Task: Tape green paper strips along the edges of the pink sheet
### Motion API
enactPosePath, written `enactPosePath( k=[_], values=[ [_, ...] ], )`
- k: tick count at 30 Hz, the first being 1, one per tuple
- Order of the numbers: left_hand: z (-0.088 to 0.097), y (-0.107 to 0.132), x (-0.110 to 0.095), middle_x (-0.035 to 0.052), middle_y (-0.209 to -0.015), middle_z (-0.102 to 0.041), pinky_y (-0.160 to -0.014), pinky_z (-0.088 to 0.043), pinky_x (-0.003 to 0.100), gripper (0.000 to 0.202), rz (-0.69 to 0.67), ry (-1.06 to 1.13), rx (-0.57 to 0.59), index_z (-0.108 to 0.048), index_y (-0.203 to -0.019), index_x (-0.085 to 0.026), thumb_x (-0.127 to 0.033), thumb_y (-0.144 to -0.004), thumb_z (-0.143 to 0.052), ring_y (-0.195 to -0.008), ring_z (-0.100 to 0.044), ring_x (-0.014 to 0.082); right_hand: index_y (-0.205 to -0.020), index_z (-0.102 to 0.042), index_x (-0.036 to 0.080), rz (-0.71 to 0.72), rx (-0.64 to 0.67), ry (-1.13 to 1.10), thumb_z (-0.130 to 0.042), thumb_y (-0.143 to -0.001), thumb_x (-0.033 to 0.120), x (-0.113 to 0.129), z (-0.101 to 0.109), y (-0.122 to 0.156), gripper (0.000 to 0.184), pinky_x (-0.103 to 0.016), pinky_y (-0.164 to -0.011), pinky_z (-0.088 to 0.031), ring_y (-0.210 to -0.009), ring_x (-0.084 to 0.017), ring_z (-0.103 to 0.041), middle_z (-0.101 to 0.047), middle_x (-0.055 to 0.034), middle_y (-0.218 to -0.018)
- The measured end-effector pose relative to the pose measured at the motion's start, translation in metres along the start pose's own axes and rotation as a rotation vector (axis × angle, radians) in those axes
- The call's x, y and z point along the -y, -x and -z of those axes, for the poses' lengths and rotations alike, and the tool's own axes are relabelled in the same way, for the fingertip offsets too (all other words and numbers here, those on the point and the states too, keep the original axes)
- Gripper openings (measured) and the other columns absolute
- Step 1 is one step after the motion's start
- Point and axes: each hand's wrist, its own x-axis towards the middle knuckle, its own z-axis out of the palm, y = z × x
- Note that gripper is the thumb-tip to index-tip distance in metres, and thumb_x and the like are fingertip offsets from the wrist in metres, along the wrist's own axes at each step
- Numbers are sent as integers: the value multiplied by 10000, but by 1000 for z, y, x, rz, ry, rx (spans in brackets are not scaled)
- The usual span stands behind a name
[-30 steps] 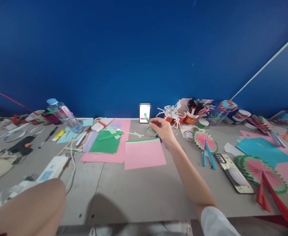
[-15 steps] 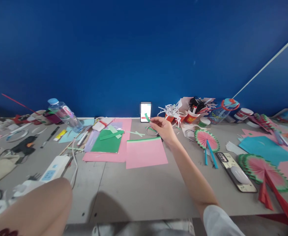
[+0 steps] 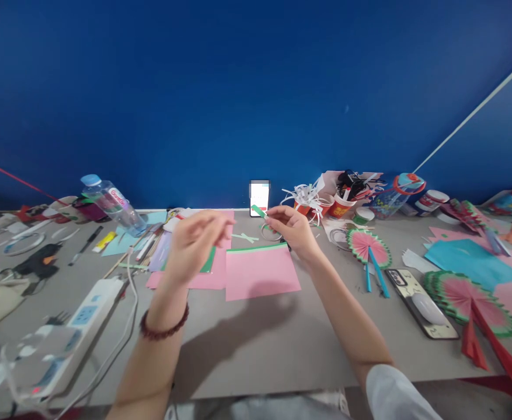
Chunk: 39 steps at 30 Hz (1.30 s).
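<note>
My right hand (image 3: 291, 231) is raised over the far middle of the table, its fingers pinched on a small green paper strip (image 3: 258, 211). My left hand (image 3: 195, 240) hovers beside it, blurred by motion, fingers loosely curled toward the strip with nothing seen in them; a dark bead bracelet (image 3: 164, 328) sits on that wrist. Below the hands lies a pink paper sheet with a green top edge (image 3: 260, 274). A green sheet (image 3: 209, 262) on another pink sheet shows behind my left hand.
A lit phone (image 3: 259, 198) leans on the blue wall. Paper cups with scraps (image 3: 321, 204), pink-green paper fans (image 3: 367, 248), a phone with a mouse on it (image 3: 422, 303) and blue paper (image 3: 470, 262) lie right. A water bottle (image 3: 114, 204), glue gun (image 3: 41, 259) and power strip (image 3: 79, 326) lie left.
My left arm has risen from the near left edge and its hand now hovers by the right hand. The right hand has held its place with the green strip.
</note>
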Motion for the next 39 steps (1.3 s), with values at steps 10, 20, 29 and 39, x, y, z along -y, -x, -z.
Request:
enactPosePath(
  k=[10, 20, 29, 39],
  values=[
    [-34, -37, 55, 22, -640, -658, -504, -454, 237, 223, 212, 13, 171, -703, -686, -170, -356, -587, -776, -484, -515, 88, -793, -688, 204, 34, 11, 0, -734, -693, 335, -8, -5, -5, 171, -251, -557, -472, -580, -112, -573, -663, 1, -706],
    [-44, -33, 84, 21, -632, -656, -525, -434, 230, 205, 180, 22, 30, -702, -668, -163, -351, -608, -758, -543, -549, 106, -780, -701, 190, 11, -25, 97, -718, -674, 384, -19, -10, -8, 222, -264, -556, -479, -569, -120, -552, -665, -13, -697],
    [-38, -30, 83, 0, -576, -611, -525, -431, 215, 178, 158, -24, 28, -691, -655, -167, -338, -639, -739, -536, -540, 105, -819, -711, 204, 90, 2, 250, -638, -751, 329, -22, -11, -5, 160, -297, -653, -485, -701, -165, -610, -690, -37, -794],
    [-39, -26, 86, 19, -637, -650, -566, -416, 238, 126, 35, -190, 13, -694, -649, -174, -298, -662, -713, -588, -552, 129, -750, -682, 231, 309, -21, 564, -573, -791, 241, -16, -14, 1, 118, -340, -701, -461, -800, -223, -608, -693, -63, -824]
  ],
)
